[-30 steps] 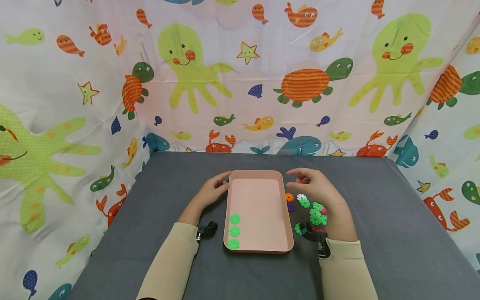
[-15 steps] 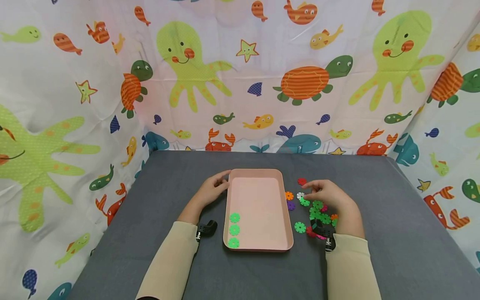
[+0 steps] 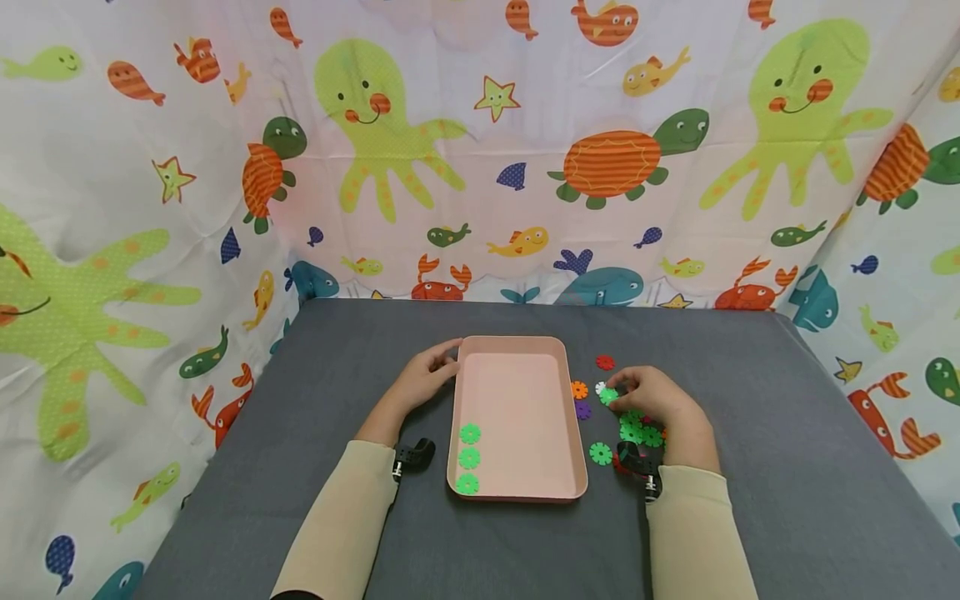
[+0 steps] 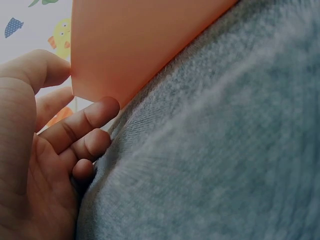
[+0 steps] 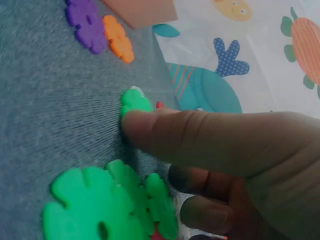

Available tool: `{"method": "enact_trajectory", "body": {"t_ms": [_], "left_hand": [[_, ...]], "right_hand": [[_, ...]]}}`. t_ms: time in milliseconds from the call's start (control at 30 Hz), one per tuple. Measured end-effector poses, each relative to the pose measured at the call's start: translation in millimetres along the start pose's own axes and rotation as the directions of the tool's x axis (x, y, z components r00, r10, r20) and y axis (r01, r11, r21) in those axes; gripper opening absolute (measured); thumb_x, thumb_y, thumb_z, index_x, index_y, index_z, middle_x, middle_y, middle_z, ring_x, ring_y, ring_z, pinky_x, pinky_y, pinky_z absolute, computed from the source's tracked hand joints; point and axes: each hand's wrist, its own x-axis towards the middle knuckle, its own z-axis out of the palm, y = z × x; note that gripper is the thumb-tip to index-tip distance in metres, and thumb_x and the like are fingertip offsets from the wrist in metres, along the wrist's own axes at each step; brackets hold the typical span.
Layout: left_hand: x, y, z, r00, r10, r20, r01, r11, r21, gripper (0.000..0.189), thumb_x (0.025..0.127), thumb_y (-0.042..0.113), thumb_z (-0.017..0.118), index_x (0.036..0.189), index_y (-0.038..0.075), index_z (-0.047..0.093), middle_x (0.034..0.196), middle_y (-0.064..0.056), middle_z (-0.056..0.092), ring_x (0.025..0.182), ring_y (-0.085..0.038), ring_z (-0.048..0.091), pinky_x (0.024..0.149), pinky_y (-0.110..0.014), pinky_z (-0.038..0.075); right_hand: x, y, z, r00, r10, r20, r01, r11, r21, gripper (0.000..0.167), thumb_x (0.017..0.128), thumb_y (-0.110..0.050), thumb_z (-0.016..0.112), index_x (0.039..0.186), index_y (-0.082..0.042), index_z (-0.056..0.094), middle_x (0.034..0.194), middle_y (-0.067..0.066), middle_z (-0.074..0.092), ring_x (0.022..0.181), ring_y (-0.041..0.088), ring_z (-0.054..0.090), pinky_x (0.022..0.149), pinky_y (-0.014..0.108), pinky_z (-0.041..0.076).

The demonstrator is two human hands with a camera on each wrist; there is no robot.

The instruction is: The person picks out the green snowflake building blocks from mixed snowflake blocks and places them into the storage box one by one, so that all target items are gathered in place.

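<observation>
Grey cloth (image 3: 352, 358) covers the table before you; a white curtain (image 3: 525, 137) printed with sea animals hangs behind and along both sides. Pink tray (image 3: 517, 400) lies mid-table, three green discs (image 3: 469, 458) in a column at its near left. Your left hand (image 3: 425, 381), fingers loosely bent, touches the tray's left wall, grasping nothing. Right of the tray, your right hand (image 3: 656, 396), nearly closed, pinches a green flower disc (image 3: 607, 397) beside a white disc (image 3: 600, 387). Orange disc (image 3: 579, 390), purple disc (image 3: 583, 410) sit by the tray.
</observation>
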Motion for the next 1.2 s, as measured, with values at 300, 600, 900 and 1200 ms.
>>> {"method": "enact_trajectory", "body": {"t_ms": [300, 600, 900, 1200], "left_hand": [[-0.3, 1.0, -0.1, 1.000, -0.001, -0.001, 0.001, 1.000, 0.004, 0.050, 0.103, 0.018, 0.065, 0.151, 0.014, 0.054, 0.093, -0.004, 0.064, 0.075, -0.018, 0.055, 0.070, -0.033, 0.045], [-0.6, 2.4, 0.0, 1.000, -0.001, 0.000, 0.001, 1.000, 0.012, 0.050, 0.103, 0.019, 0.064, 0.151, 0.013, 0.054, 0.092, -0.004, 0.063, 0.075, -0.018, 0.055, 0.070, -0.033, 0.045], [-1.0, 2.4, -0.1, 0.999, -0.034, 0.002, 0.034, 0.999, 0.005, 0.049, 0.104, 0.020, 0.063, 0.152, 0.020, 0.054, 0.093, -0.004, 0.063, 0.077, -0.022, 0.055, 0.070, -0.035, 0.045], [-0.7, -1.1, 0.9, 1.000, -0.030, -0.001, 0.030, 1.000, 0.006, 0.049, 0.104, 0.021, 0.063, 0.152, 0.020, 0.053, 0.095, -0.004, 0.064, 0.077, -0.021, 0.056, 0.071, -0.036, 0.045]], "right_hand": [[4.4, -1, 3, 0.998, 0.006, -0.062, -0.011, 0.997, -0.078, 0.035, 0.086, -0.022, 0.083, 0.115, -0.005, 0.073, 0.081, 0.008, 0.052, 0.072, 0.024, 0.050, 0.060, 0.036, 0.041], [7.7, 0, 4, 0.996, -0.023, -0.091, 0.013, 0.994, -0.108, 0.033, 0.087, -0.023, 0.082, 0.113, -0.003, 0.074, 0.081, 0.006, 0.055, 0.072, 0.022, 0.051, 0.061, 0.036, 0.042], [3.2, -14, -3, 0.986, -0.014, -0.166, -0.001, 0.996, -0.094, 0.044, 0.090, -0.029, 0.077, 0.123, -0.002, 0.068, 0.117, 0.019, 0.064, 0.096, 0.032, 0.059, 0.081, 0.047, 0.052], [-10.9, -56, -7, 0.966, -0.126, -0.224, 0.129, 0.992, -0.002, 0.039, 0.093, -0.026, 0.073, 0.126, -0.005, 0.067, 0.113, 0.017, 0.065, 0.083, 0.027, 0.056, 0.065, 0.037, 0.050]]}}
